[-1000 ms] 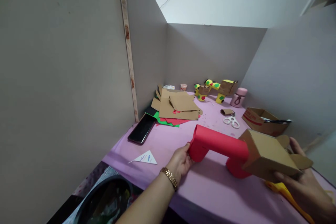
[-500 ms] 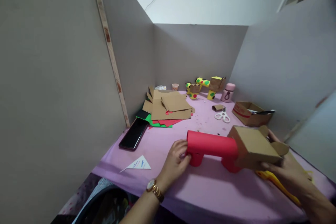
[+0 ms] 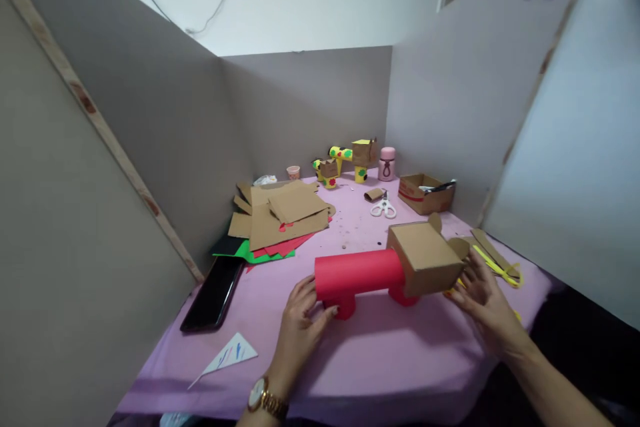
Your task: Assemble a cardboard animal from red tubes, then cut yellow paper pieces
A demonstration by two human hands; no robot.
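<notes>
The red tube (image 3: 359,272) runs from the curled left hand (image 3: 300,328), hold unclear, to the box (image 3: 426,257) beside the half-open right hand (image 3: 487,310).

Below the frame's centre, a tube (image 3: 357,273) meets the left side of a box (image 3: 425,257) over the table (image 3: 390,367), the left hand (image 3: 303,323) at the tube's left end, the right hand (image 3: 485,303) by the box's right end. At lower left, a phone (image 3: 213,297) lies before a cardboard stack (image 3: 267,227) and behind a paper triangle (image 3: 233,353). Just above centre, figures (image 3: 363,155) stand behind scissors (image 3: 384,209), left of a flask (image 3: 387,167).
</notes>
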